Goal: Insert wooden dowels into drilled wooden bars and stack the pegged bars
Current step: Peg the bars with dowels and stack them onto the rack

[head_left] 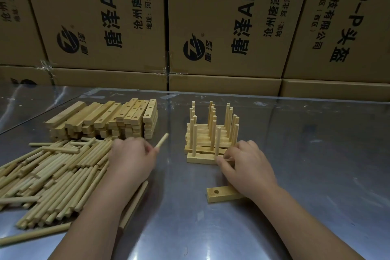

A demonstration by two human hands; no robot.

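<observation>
Left hand [133,155] curled, pinching one dowel [162,140] by its lower end, tip angled up and to the right, above the surface [306,164]. Right hand [250,167] pinches the right end of the front bar [199,159], thumb on its near face. That bar carries upright dowels and sits against the pegged stack [207,135] behind it. Loose bar [219,194] lies flat, partly under the right wrist. Dowel pile [52,173] at left, bar stack [105,118] behind it. Boxes [221,27] at back.

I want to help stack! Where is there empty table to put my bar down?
Bare table lies right of the pegged bars and right hand, and near the front between the forearms. The left side is crowded: dowel pile and drilled bar stack.
</observation>
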